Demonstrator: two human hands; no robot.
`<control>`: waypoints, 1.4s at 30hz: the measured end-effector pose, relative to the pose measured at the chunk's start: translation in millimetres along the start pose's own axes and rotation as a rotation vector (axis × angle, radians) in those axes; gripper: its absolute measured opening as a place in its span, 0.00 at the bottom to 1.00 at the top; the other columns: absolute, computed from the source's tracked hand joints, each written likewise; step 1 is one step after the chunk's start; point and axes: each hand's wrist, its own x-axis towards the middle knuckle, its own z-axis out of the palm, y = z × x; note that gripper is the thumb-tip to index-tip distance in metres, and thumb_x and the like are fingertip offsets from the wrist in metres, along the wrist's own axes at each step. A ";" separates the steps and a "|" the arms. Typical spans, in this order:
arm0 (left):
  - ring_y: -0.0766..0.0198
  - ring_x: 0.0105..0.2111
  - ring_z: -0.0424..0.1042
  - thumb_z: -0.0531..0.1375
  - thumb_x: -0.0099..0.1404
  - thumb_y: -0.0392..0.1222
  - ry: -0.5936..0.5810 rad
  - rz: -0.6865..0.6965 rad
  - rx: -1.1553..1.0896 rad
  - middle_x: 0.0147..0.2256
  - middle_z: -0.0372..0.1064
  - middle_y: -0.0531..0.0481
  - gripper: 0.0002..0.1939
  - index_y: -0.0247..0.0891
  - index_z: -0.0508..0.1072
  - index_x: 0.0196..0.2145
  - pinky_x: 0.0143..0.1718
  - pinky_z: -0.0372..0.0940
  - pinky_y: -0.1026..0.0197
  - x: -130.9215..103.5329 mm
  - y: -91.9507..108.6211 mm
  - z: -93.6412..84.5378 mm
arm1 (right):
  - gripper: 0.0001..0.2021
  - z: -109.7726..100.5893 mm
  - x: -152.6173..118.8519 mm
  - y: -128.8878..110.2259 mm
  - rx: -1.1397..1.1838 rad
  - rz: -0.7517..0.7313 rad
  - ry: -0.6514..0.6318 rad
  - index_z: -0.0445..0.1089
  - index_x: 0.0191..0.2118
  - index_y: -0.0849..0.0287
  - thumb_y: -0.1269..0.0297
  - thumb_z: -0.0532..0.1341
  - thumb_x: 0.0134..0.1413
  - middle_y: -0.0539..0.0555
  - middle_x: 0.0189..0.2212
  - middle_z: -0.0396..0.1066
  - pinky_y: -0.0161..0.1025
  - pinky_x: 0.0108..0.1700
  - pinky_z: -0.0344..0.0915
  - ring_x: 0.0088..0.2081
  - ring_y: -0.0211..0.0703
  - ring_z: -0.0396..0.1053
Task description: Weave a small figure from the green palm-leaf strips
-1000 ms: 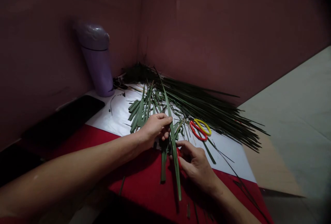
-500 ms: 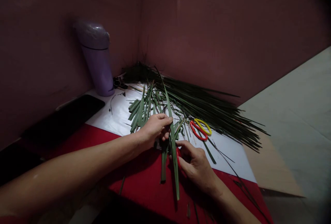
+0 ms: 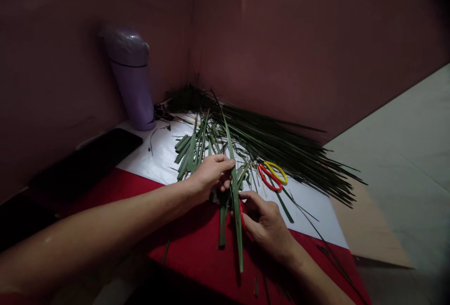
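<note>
A long green leaf strip (image 3: 238, 232) hangs lengthwise in front of me, its pointed lower end over the red cloth. My left hand (image 3: 216, 172) pinches it about midway between thumb and fingers. Below and to the right, my right hand (image 3: 266, 223) is closed around a red-handled tool (image 3: 242, 213) right beside the strip; the tool's working end is hidden behind the leaf. Under my left hand, a shorter, wider leaf piece (image 3: 222, 230) points down. Several cut leaf pieces (image 3: 188, 155) lie on the white sheet beyond my left hand.
Scissors with red and yellow handles (image 3: 280, 187) lie right of my hands. Behind them spreads a bundle of long leaves (image 3: 291, 148) along the wall. A purple tumbler (image 3: 135, 94) and a dark flat object (image 3: 94, 155) are at left. White sheet (image 3: 316, 220) and red cloth (image 3: 197, 253) cover the table.
</note>
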 end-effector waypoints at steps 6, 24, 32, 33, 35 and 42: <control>0.73 0.12 0.58 0.56 0.56 0.41 0.002 0.003 -0.003 0.15 0.57 0.56 0.10 0.37 0.59 0.22 0.11 0.50 0.69 0.1 -0.5 -0.2 | 0.10 -0.4 0.1 -0.7 -0.020 -0.013 0.009 0.63 0.41 0.59 0.67 0.55 0.51 0.43 0.16 0.49 0.32 0.22 0.48 0.19 0.33 0.47; 0.73 0.12 0.58 0.56 0.56 0.42 0.004 -0.006 -0.010 0.15 0.57 0.56 0.10 0.37 0.59 0.21 0.12 0.49 0.69 0.2 -0.5 0.5 | 0.11 -0.9 0.7 0.1 -0.032 -0.006 0.009 0.63 0.42 0.59 0.67 0.56 0.50 0.42 0.16 0.50 0.32 0.22 0.48 0.19 0.33 0.48; 0.73 0.12 0.57 0.55 0.57 0.41 0.010 -0.009 -0.003 0.15 0.57 0.56 0.10 0.38 0.59 0.21 0.12 0.49 0.69 -0.2 0.0 0.6 | 0.11 -0.9 0.6 -0.2 -0.025 -0.007 0.003 0.63 0.42 0.59 0.68 0.55 0.50 0.42 0.16 0.49 0.32 0.22 0.48 0.19 0.33 0.47; 0.73 0.12 0.57 0.55 0.57 0.42 0.008 -0.007 0.000 0.15 0.57 0.56 0.10 0.38 0.59 0.21 0.12 0.49 0.69 -0.2 0.0 0.5 | 0.11 -0.9 0.6 -0.2 -0.025 -0.005 0.001 0.63 0.42 0.59 0.67 0.55 0.50 0.42 0.16 0.49 0.32 0.23 0.48 0.19 0.33 0.47; 0.73 0.12 0.58 0.55 0.57 0.42 0.004 -0.005 0.004 0.15 0.57 0.56 0.10 0.37 0.59 0.22 0.12 0.49 0.69 -0.2 0.1 0.4 | 0.11 -1.0 0.6 -0.1 -0.022 -0.001 -0.004 0.62 0.42 0.59 0.67 0.55 0.50 0.42 0.16 0.49 0.32 0.23 0.48 0.19 0.33 0.47; 0.73 0.12 0.58 0.55 0.57 0.41 0.006 -0.006 0.001 0.15 0.57 0.56 0.10 0.37 0.59 0.22 0.12 0.50 0.69 0.1 -0.1 0.8 | 0.10 0.1 -0.3 1.1 0.001 0.011 -0.004 0.62 0.41 0.58 0.66 0.55 0.51 0.42 0.16 0.48 0.33 0.23 0.47 0.20 0.34 0.46</control>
